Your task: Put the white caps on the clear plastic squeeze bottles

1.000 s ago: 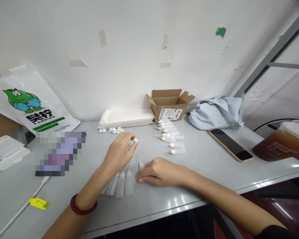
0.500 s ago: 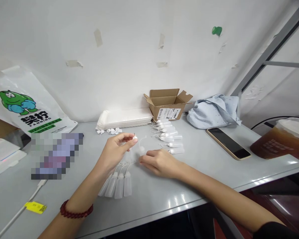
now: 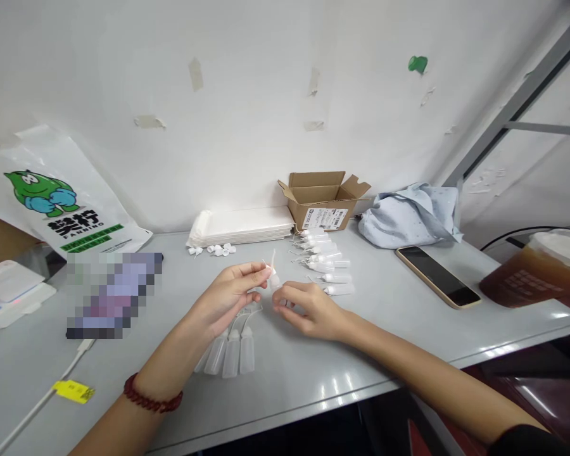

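My left hand [image 3: 235, 291] is closed in a pinch on a small white cap, mostly hidden by the fingertips, with a thin pin showing. Right against it, a small clear squeeze bottle [image 3: 275, 280] with a thin pale tube at its top points upward; the fingers of my right hand [image 3: 308, 310] wrap its lower part. Whether cap and tube touch, I cannot tell. Below my left hand, several translucent bottles [image 3: 232, 356] with bent tubes lie side by side. Several capped bottles [image 3: 336, 278] lie in a column beyond my right hand.
Several loose white caps [image 3: 218, 250] lie before a stack of white sheets or sleeves [image 3: 242, 227]. Behind stands an open cardboard box [image 3: 323, 206]. To the right are a blue cloth bag [image 3: 408, 215], a phone [image 3: 437, 277] and a drink cup [image 3: 536, 269]; a white bag [image 3: 61, 190] stands left.
My left hand has moved right with the cap, up to the bottle's tube. My right hand has lifted the bottle slightly and turned it more upright. The view has shifted a little.
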Demonstrator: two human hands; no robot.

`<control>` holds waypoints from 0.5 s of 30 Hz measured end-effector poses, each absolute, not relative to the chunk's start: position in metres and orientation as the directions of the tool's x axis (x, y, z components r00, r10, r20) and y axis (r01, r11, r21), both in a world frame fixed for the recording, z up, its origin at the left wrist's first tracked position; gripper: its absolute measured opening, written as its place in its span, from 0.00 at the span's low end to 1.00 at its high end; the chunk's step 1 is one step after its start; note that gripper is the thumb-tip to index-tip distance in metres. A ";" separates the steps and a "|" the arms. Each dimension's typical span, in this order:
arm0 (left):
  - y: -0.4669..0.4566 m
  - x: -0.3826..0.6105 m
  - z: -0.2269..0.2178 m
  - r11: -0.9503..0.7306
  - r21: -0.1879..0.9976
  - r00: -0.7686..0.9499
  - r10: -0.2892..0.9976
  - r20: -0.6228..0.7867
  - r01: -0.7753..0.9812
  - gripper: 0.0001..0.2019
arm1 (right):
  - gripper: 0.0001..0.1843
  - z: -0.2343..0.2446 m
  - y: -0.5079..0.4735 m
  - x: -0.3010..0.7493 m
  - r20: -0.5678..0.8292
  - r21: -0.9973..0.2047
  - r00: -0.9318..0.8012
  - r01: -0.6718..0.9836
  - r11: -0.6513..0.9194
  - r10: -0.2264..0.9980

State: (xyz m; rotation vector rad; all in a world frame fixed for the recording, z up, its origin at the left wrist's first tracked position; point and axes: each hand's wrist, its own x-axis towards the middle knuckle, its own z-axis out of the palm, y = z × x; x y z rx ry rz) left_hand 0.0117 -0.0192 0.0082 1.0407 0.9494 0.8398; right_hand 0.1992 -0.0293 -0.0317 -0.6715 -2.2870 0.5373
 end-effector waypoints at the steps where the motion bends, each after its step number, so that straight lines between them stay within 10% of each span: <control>1: -0.019 0.012 0.008 0.280 0.954 0.370 0.902 -0.223 -0.108 0.10 | 0.06 -0.031 -0.029 0.199 0.483 -0.572 -0.631 0.298 0.764 0.608; 10: -0.018 0.010 0.009 0.181 0.982 0.384 0.911 -0.149 -0.050 0.09 | 0.04 -0.018 -0.032 0.200 0.236 -0.960 -0.509 0.008 0.278 0.828; 15: -0.016 0.006 0.007 0.168 0.985 0.391 0.910 -0.140 -0.037 0.10 | 0.09 -0.014 -0.026 0.200 0.025 -0.949 -0.538 -0.278 -0.149 0.843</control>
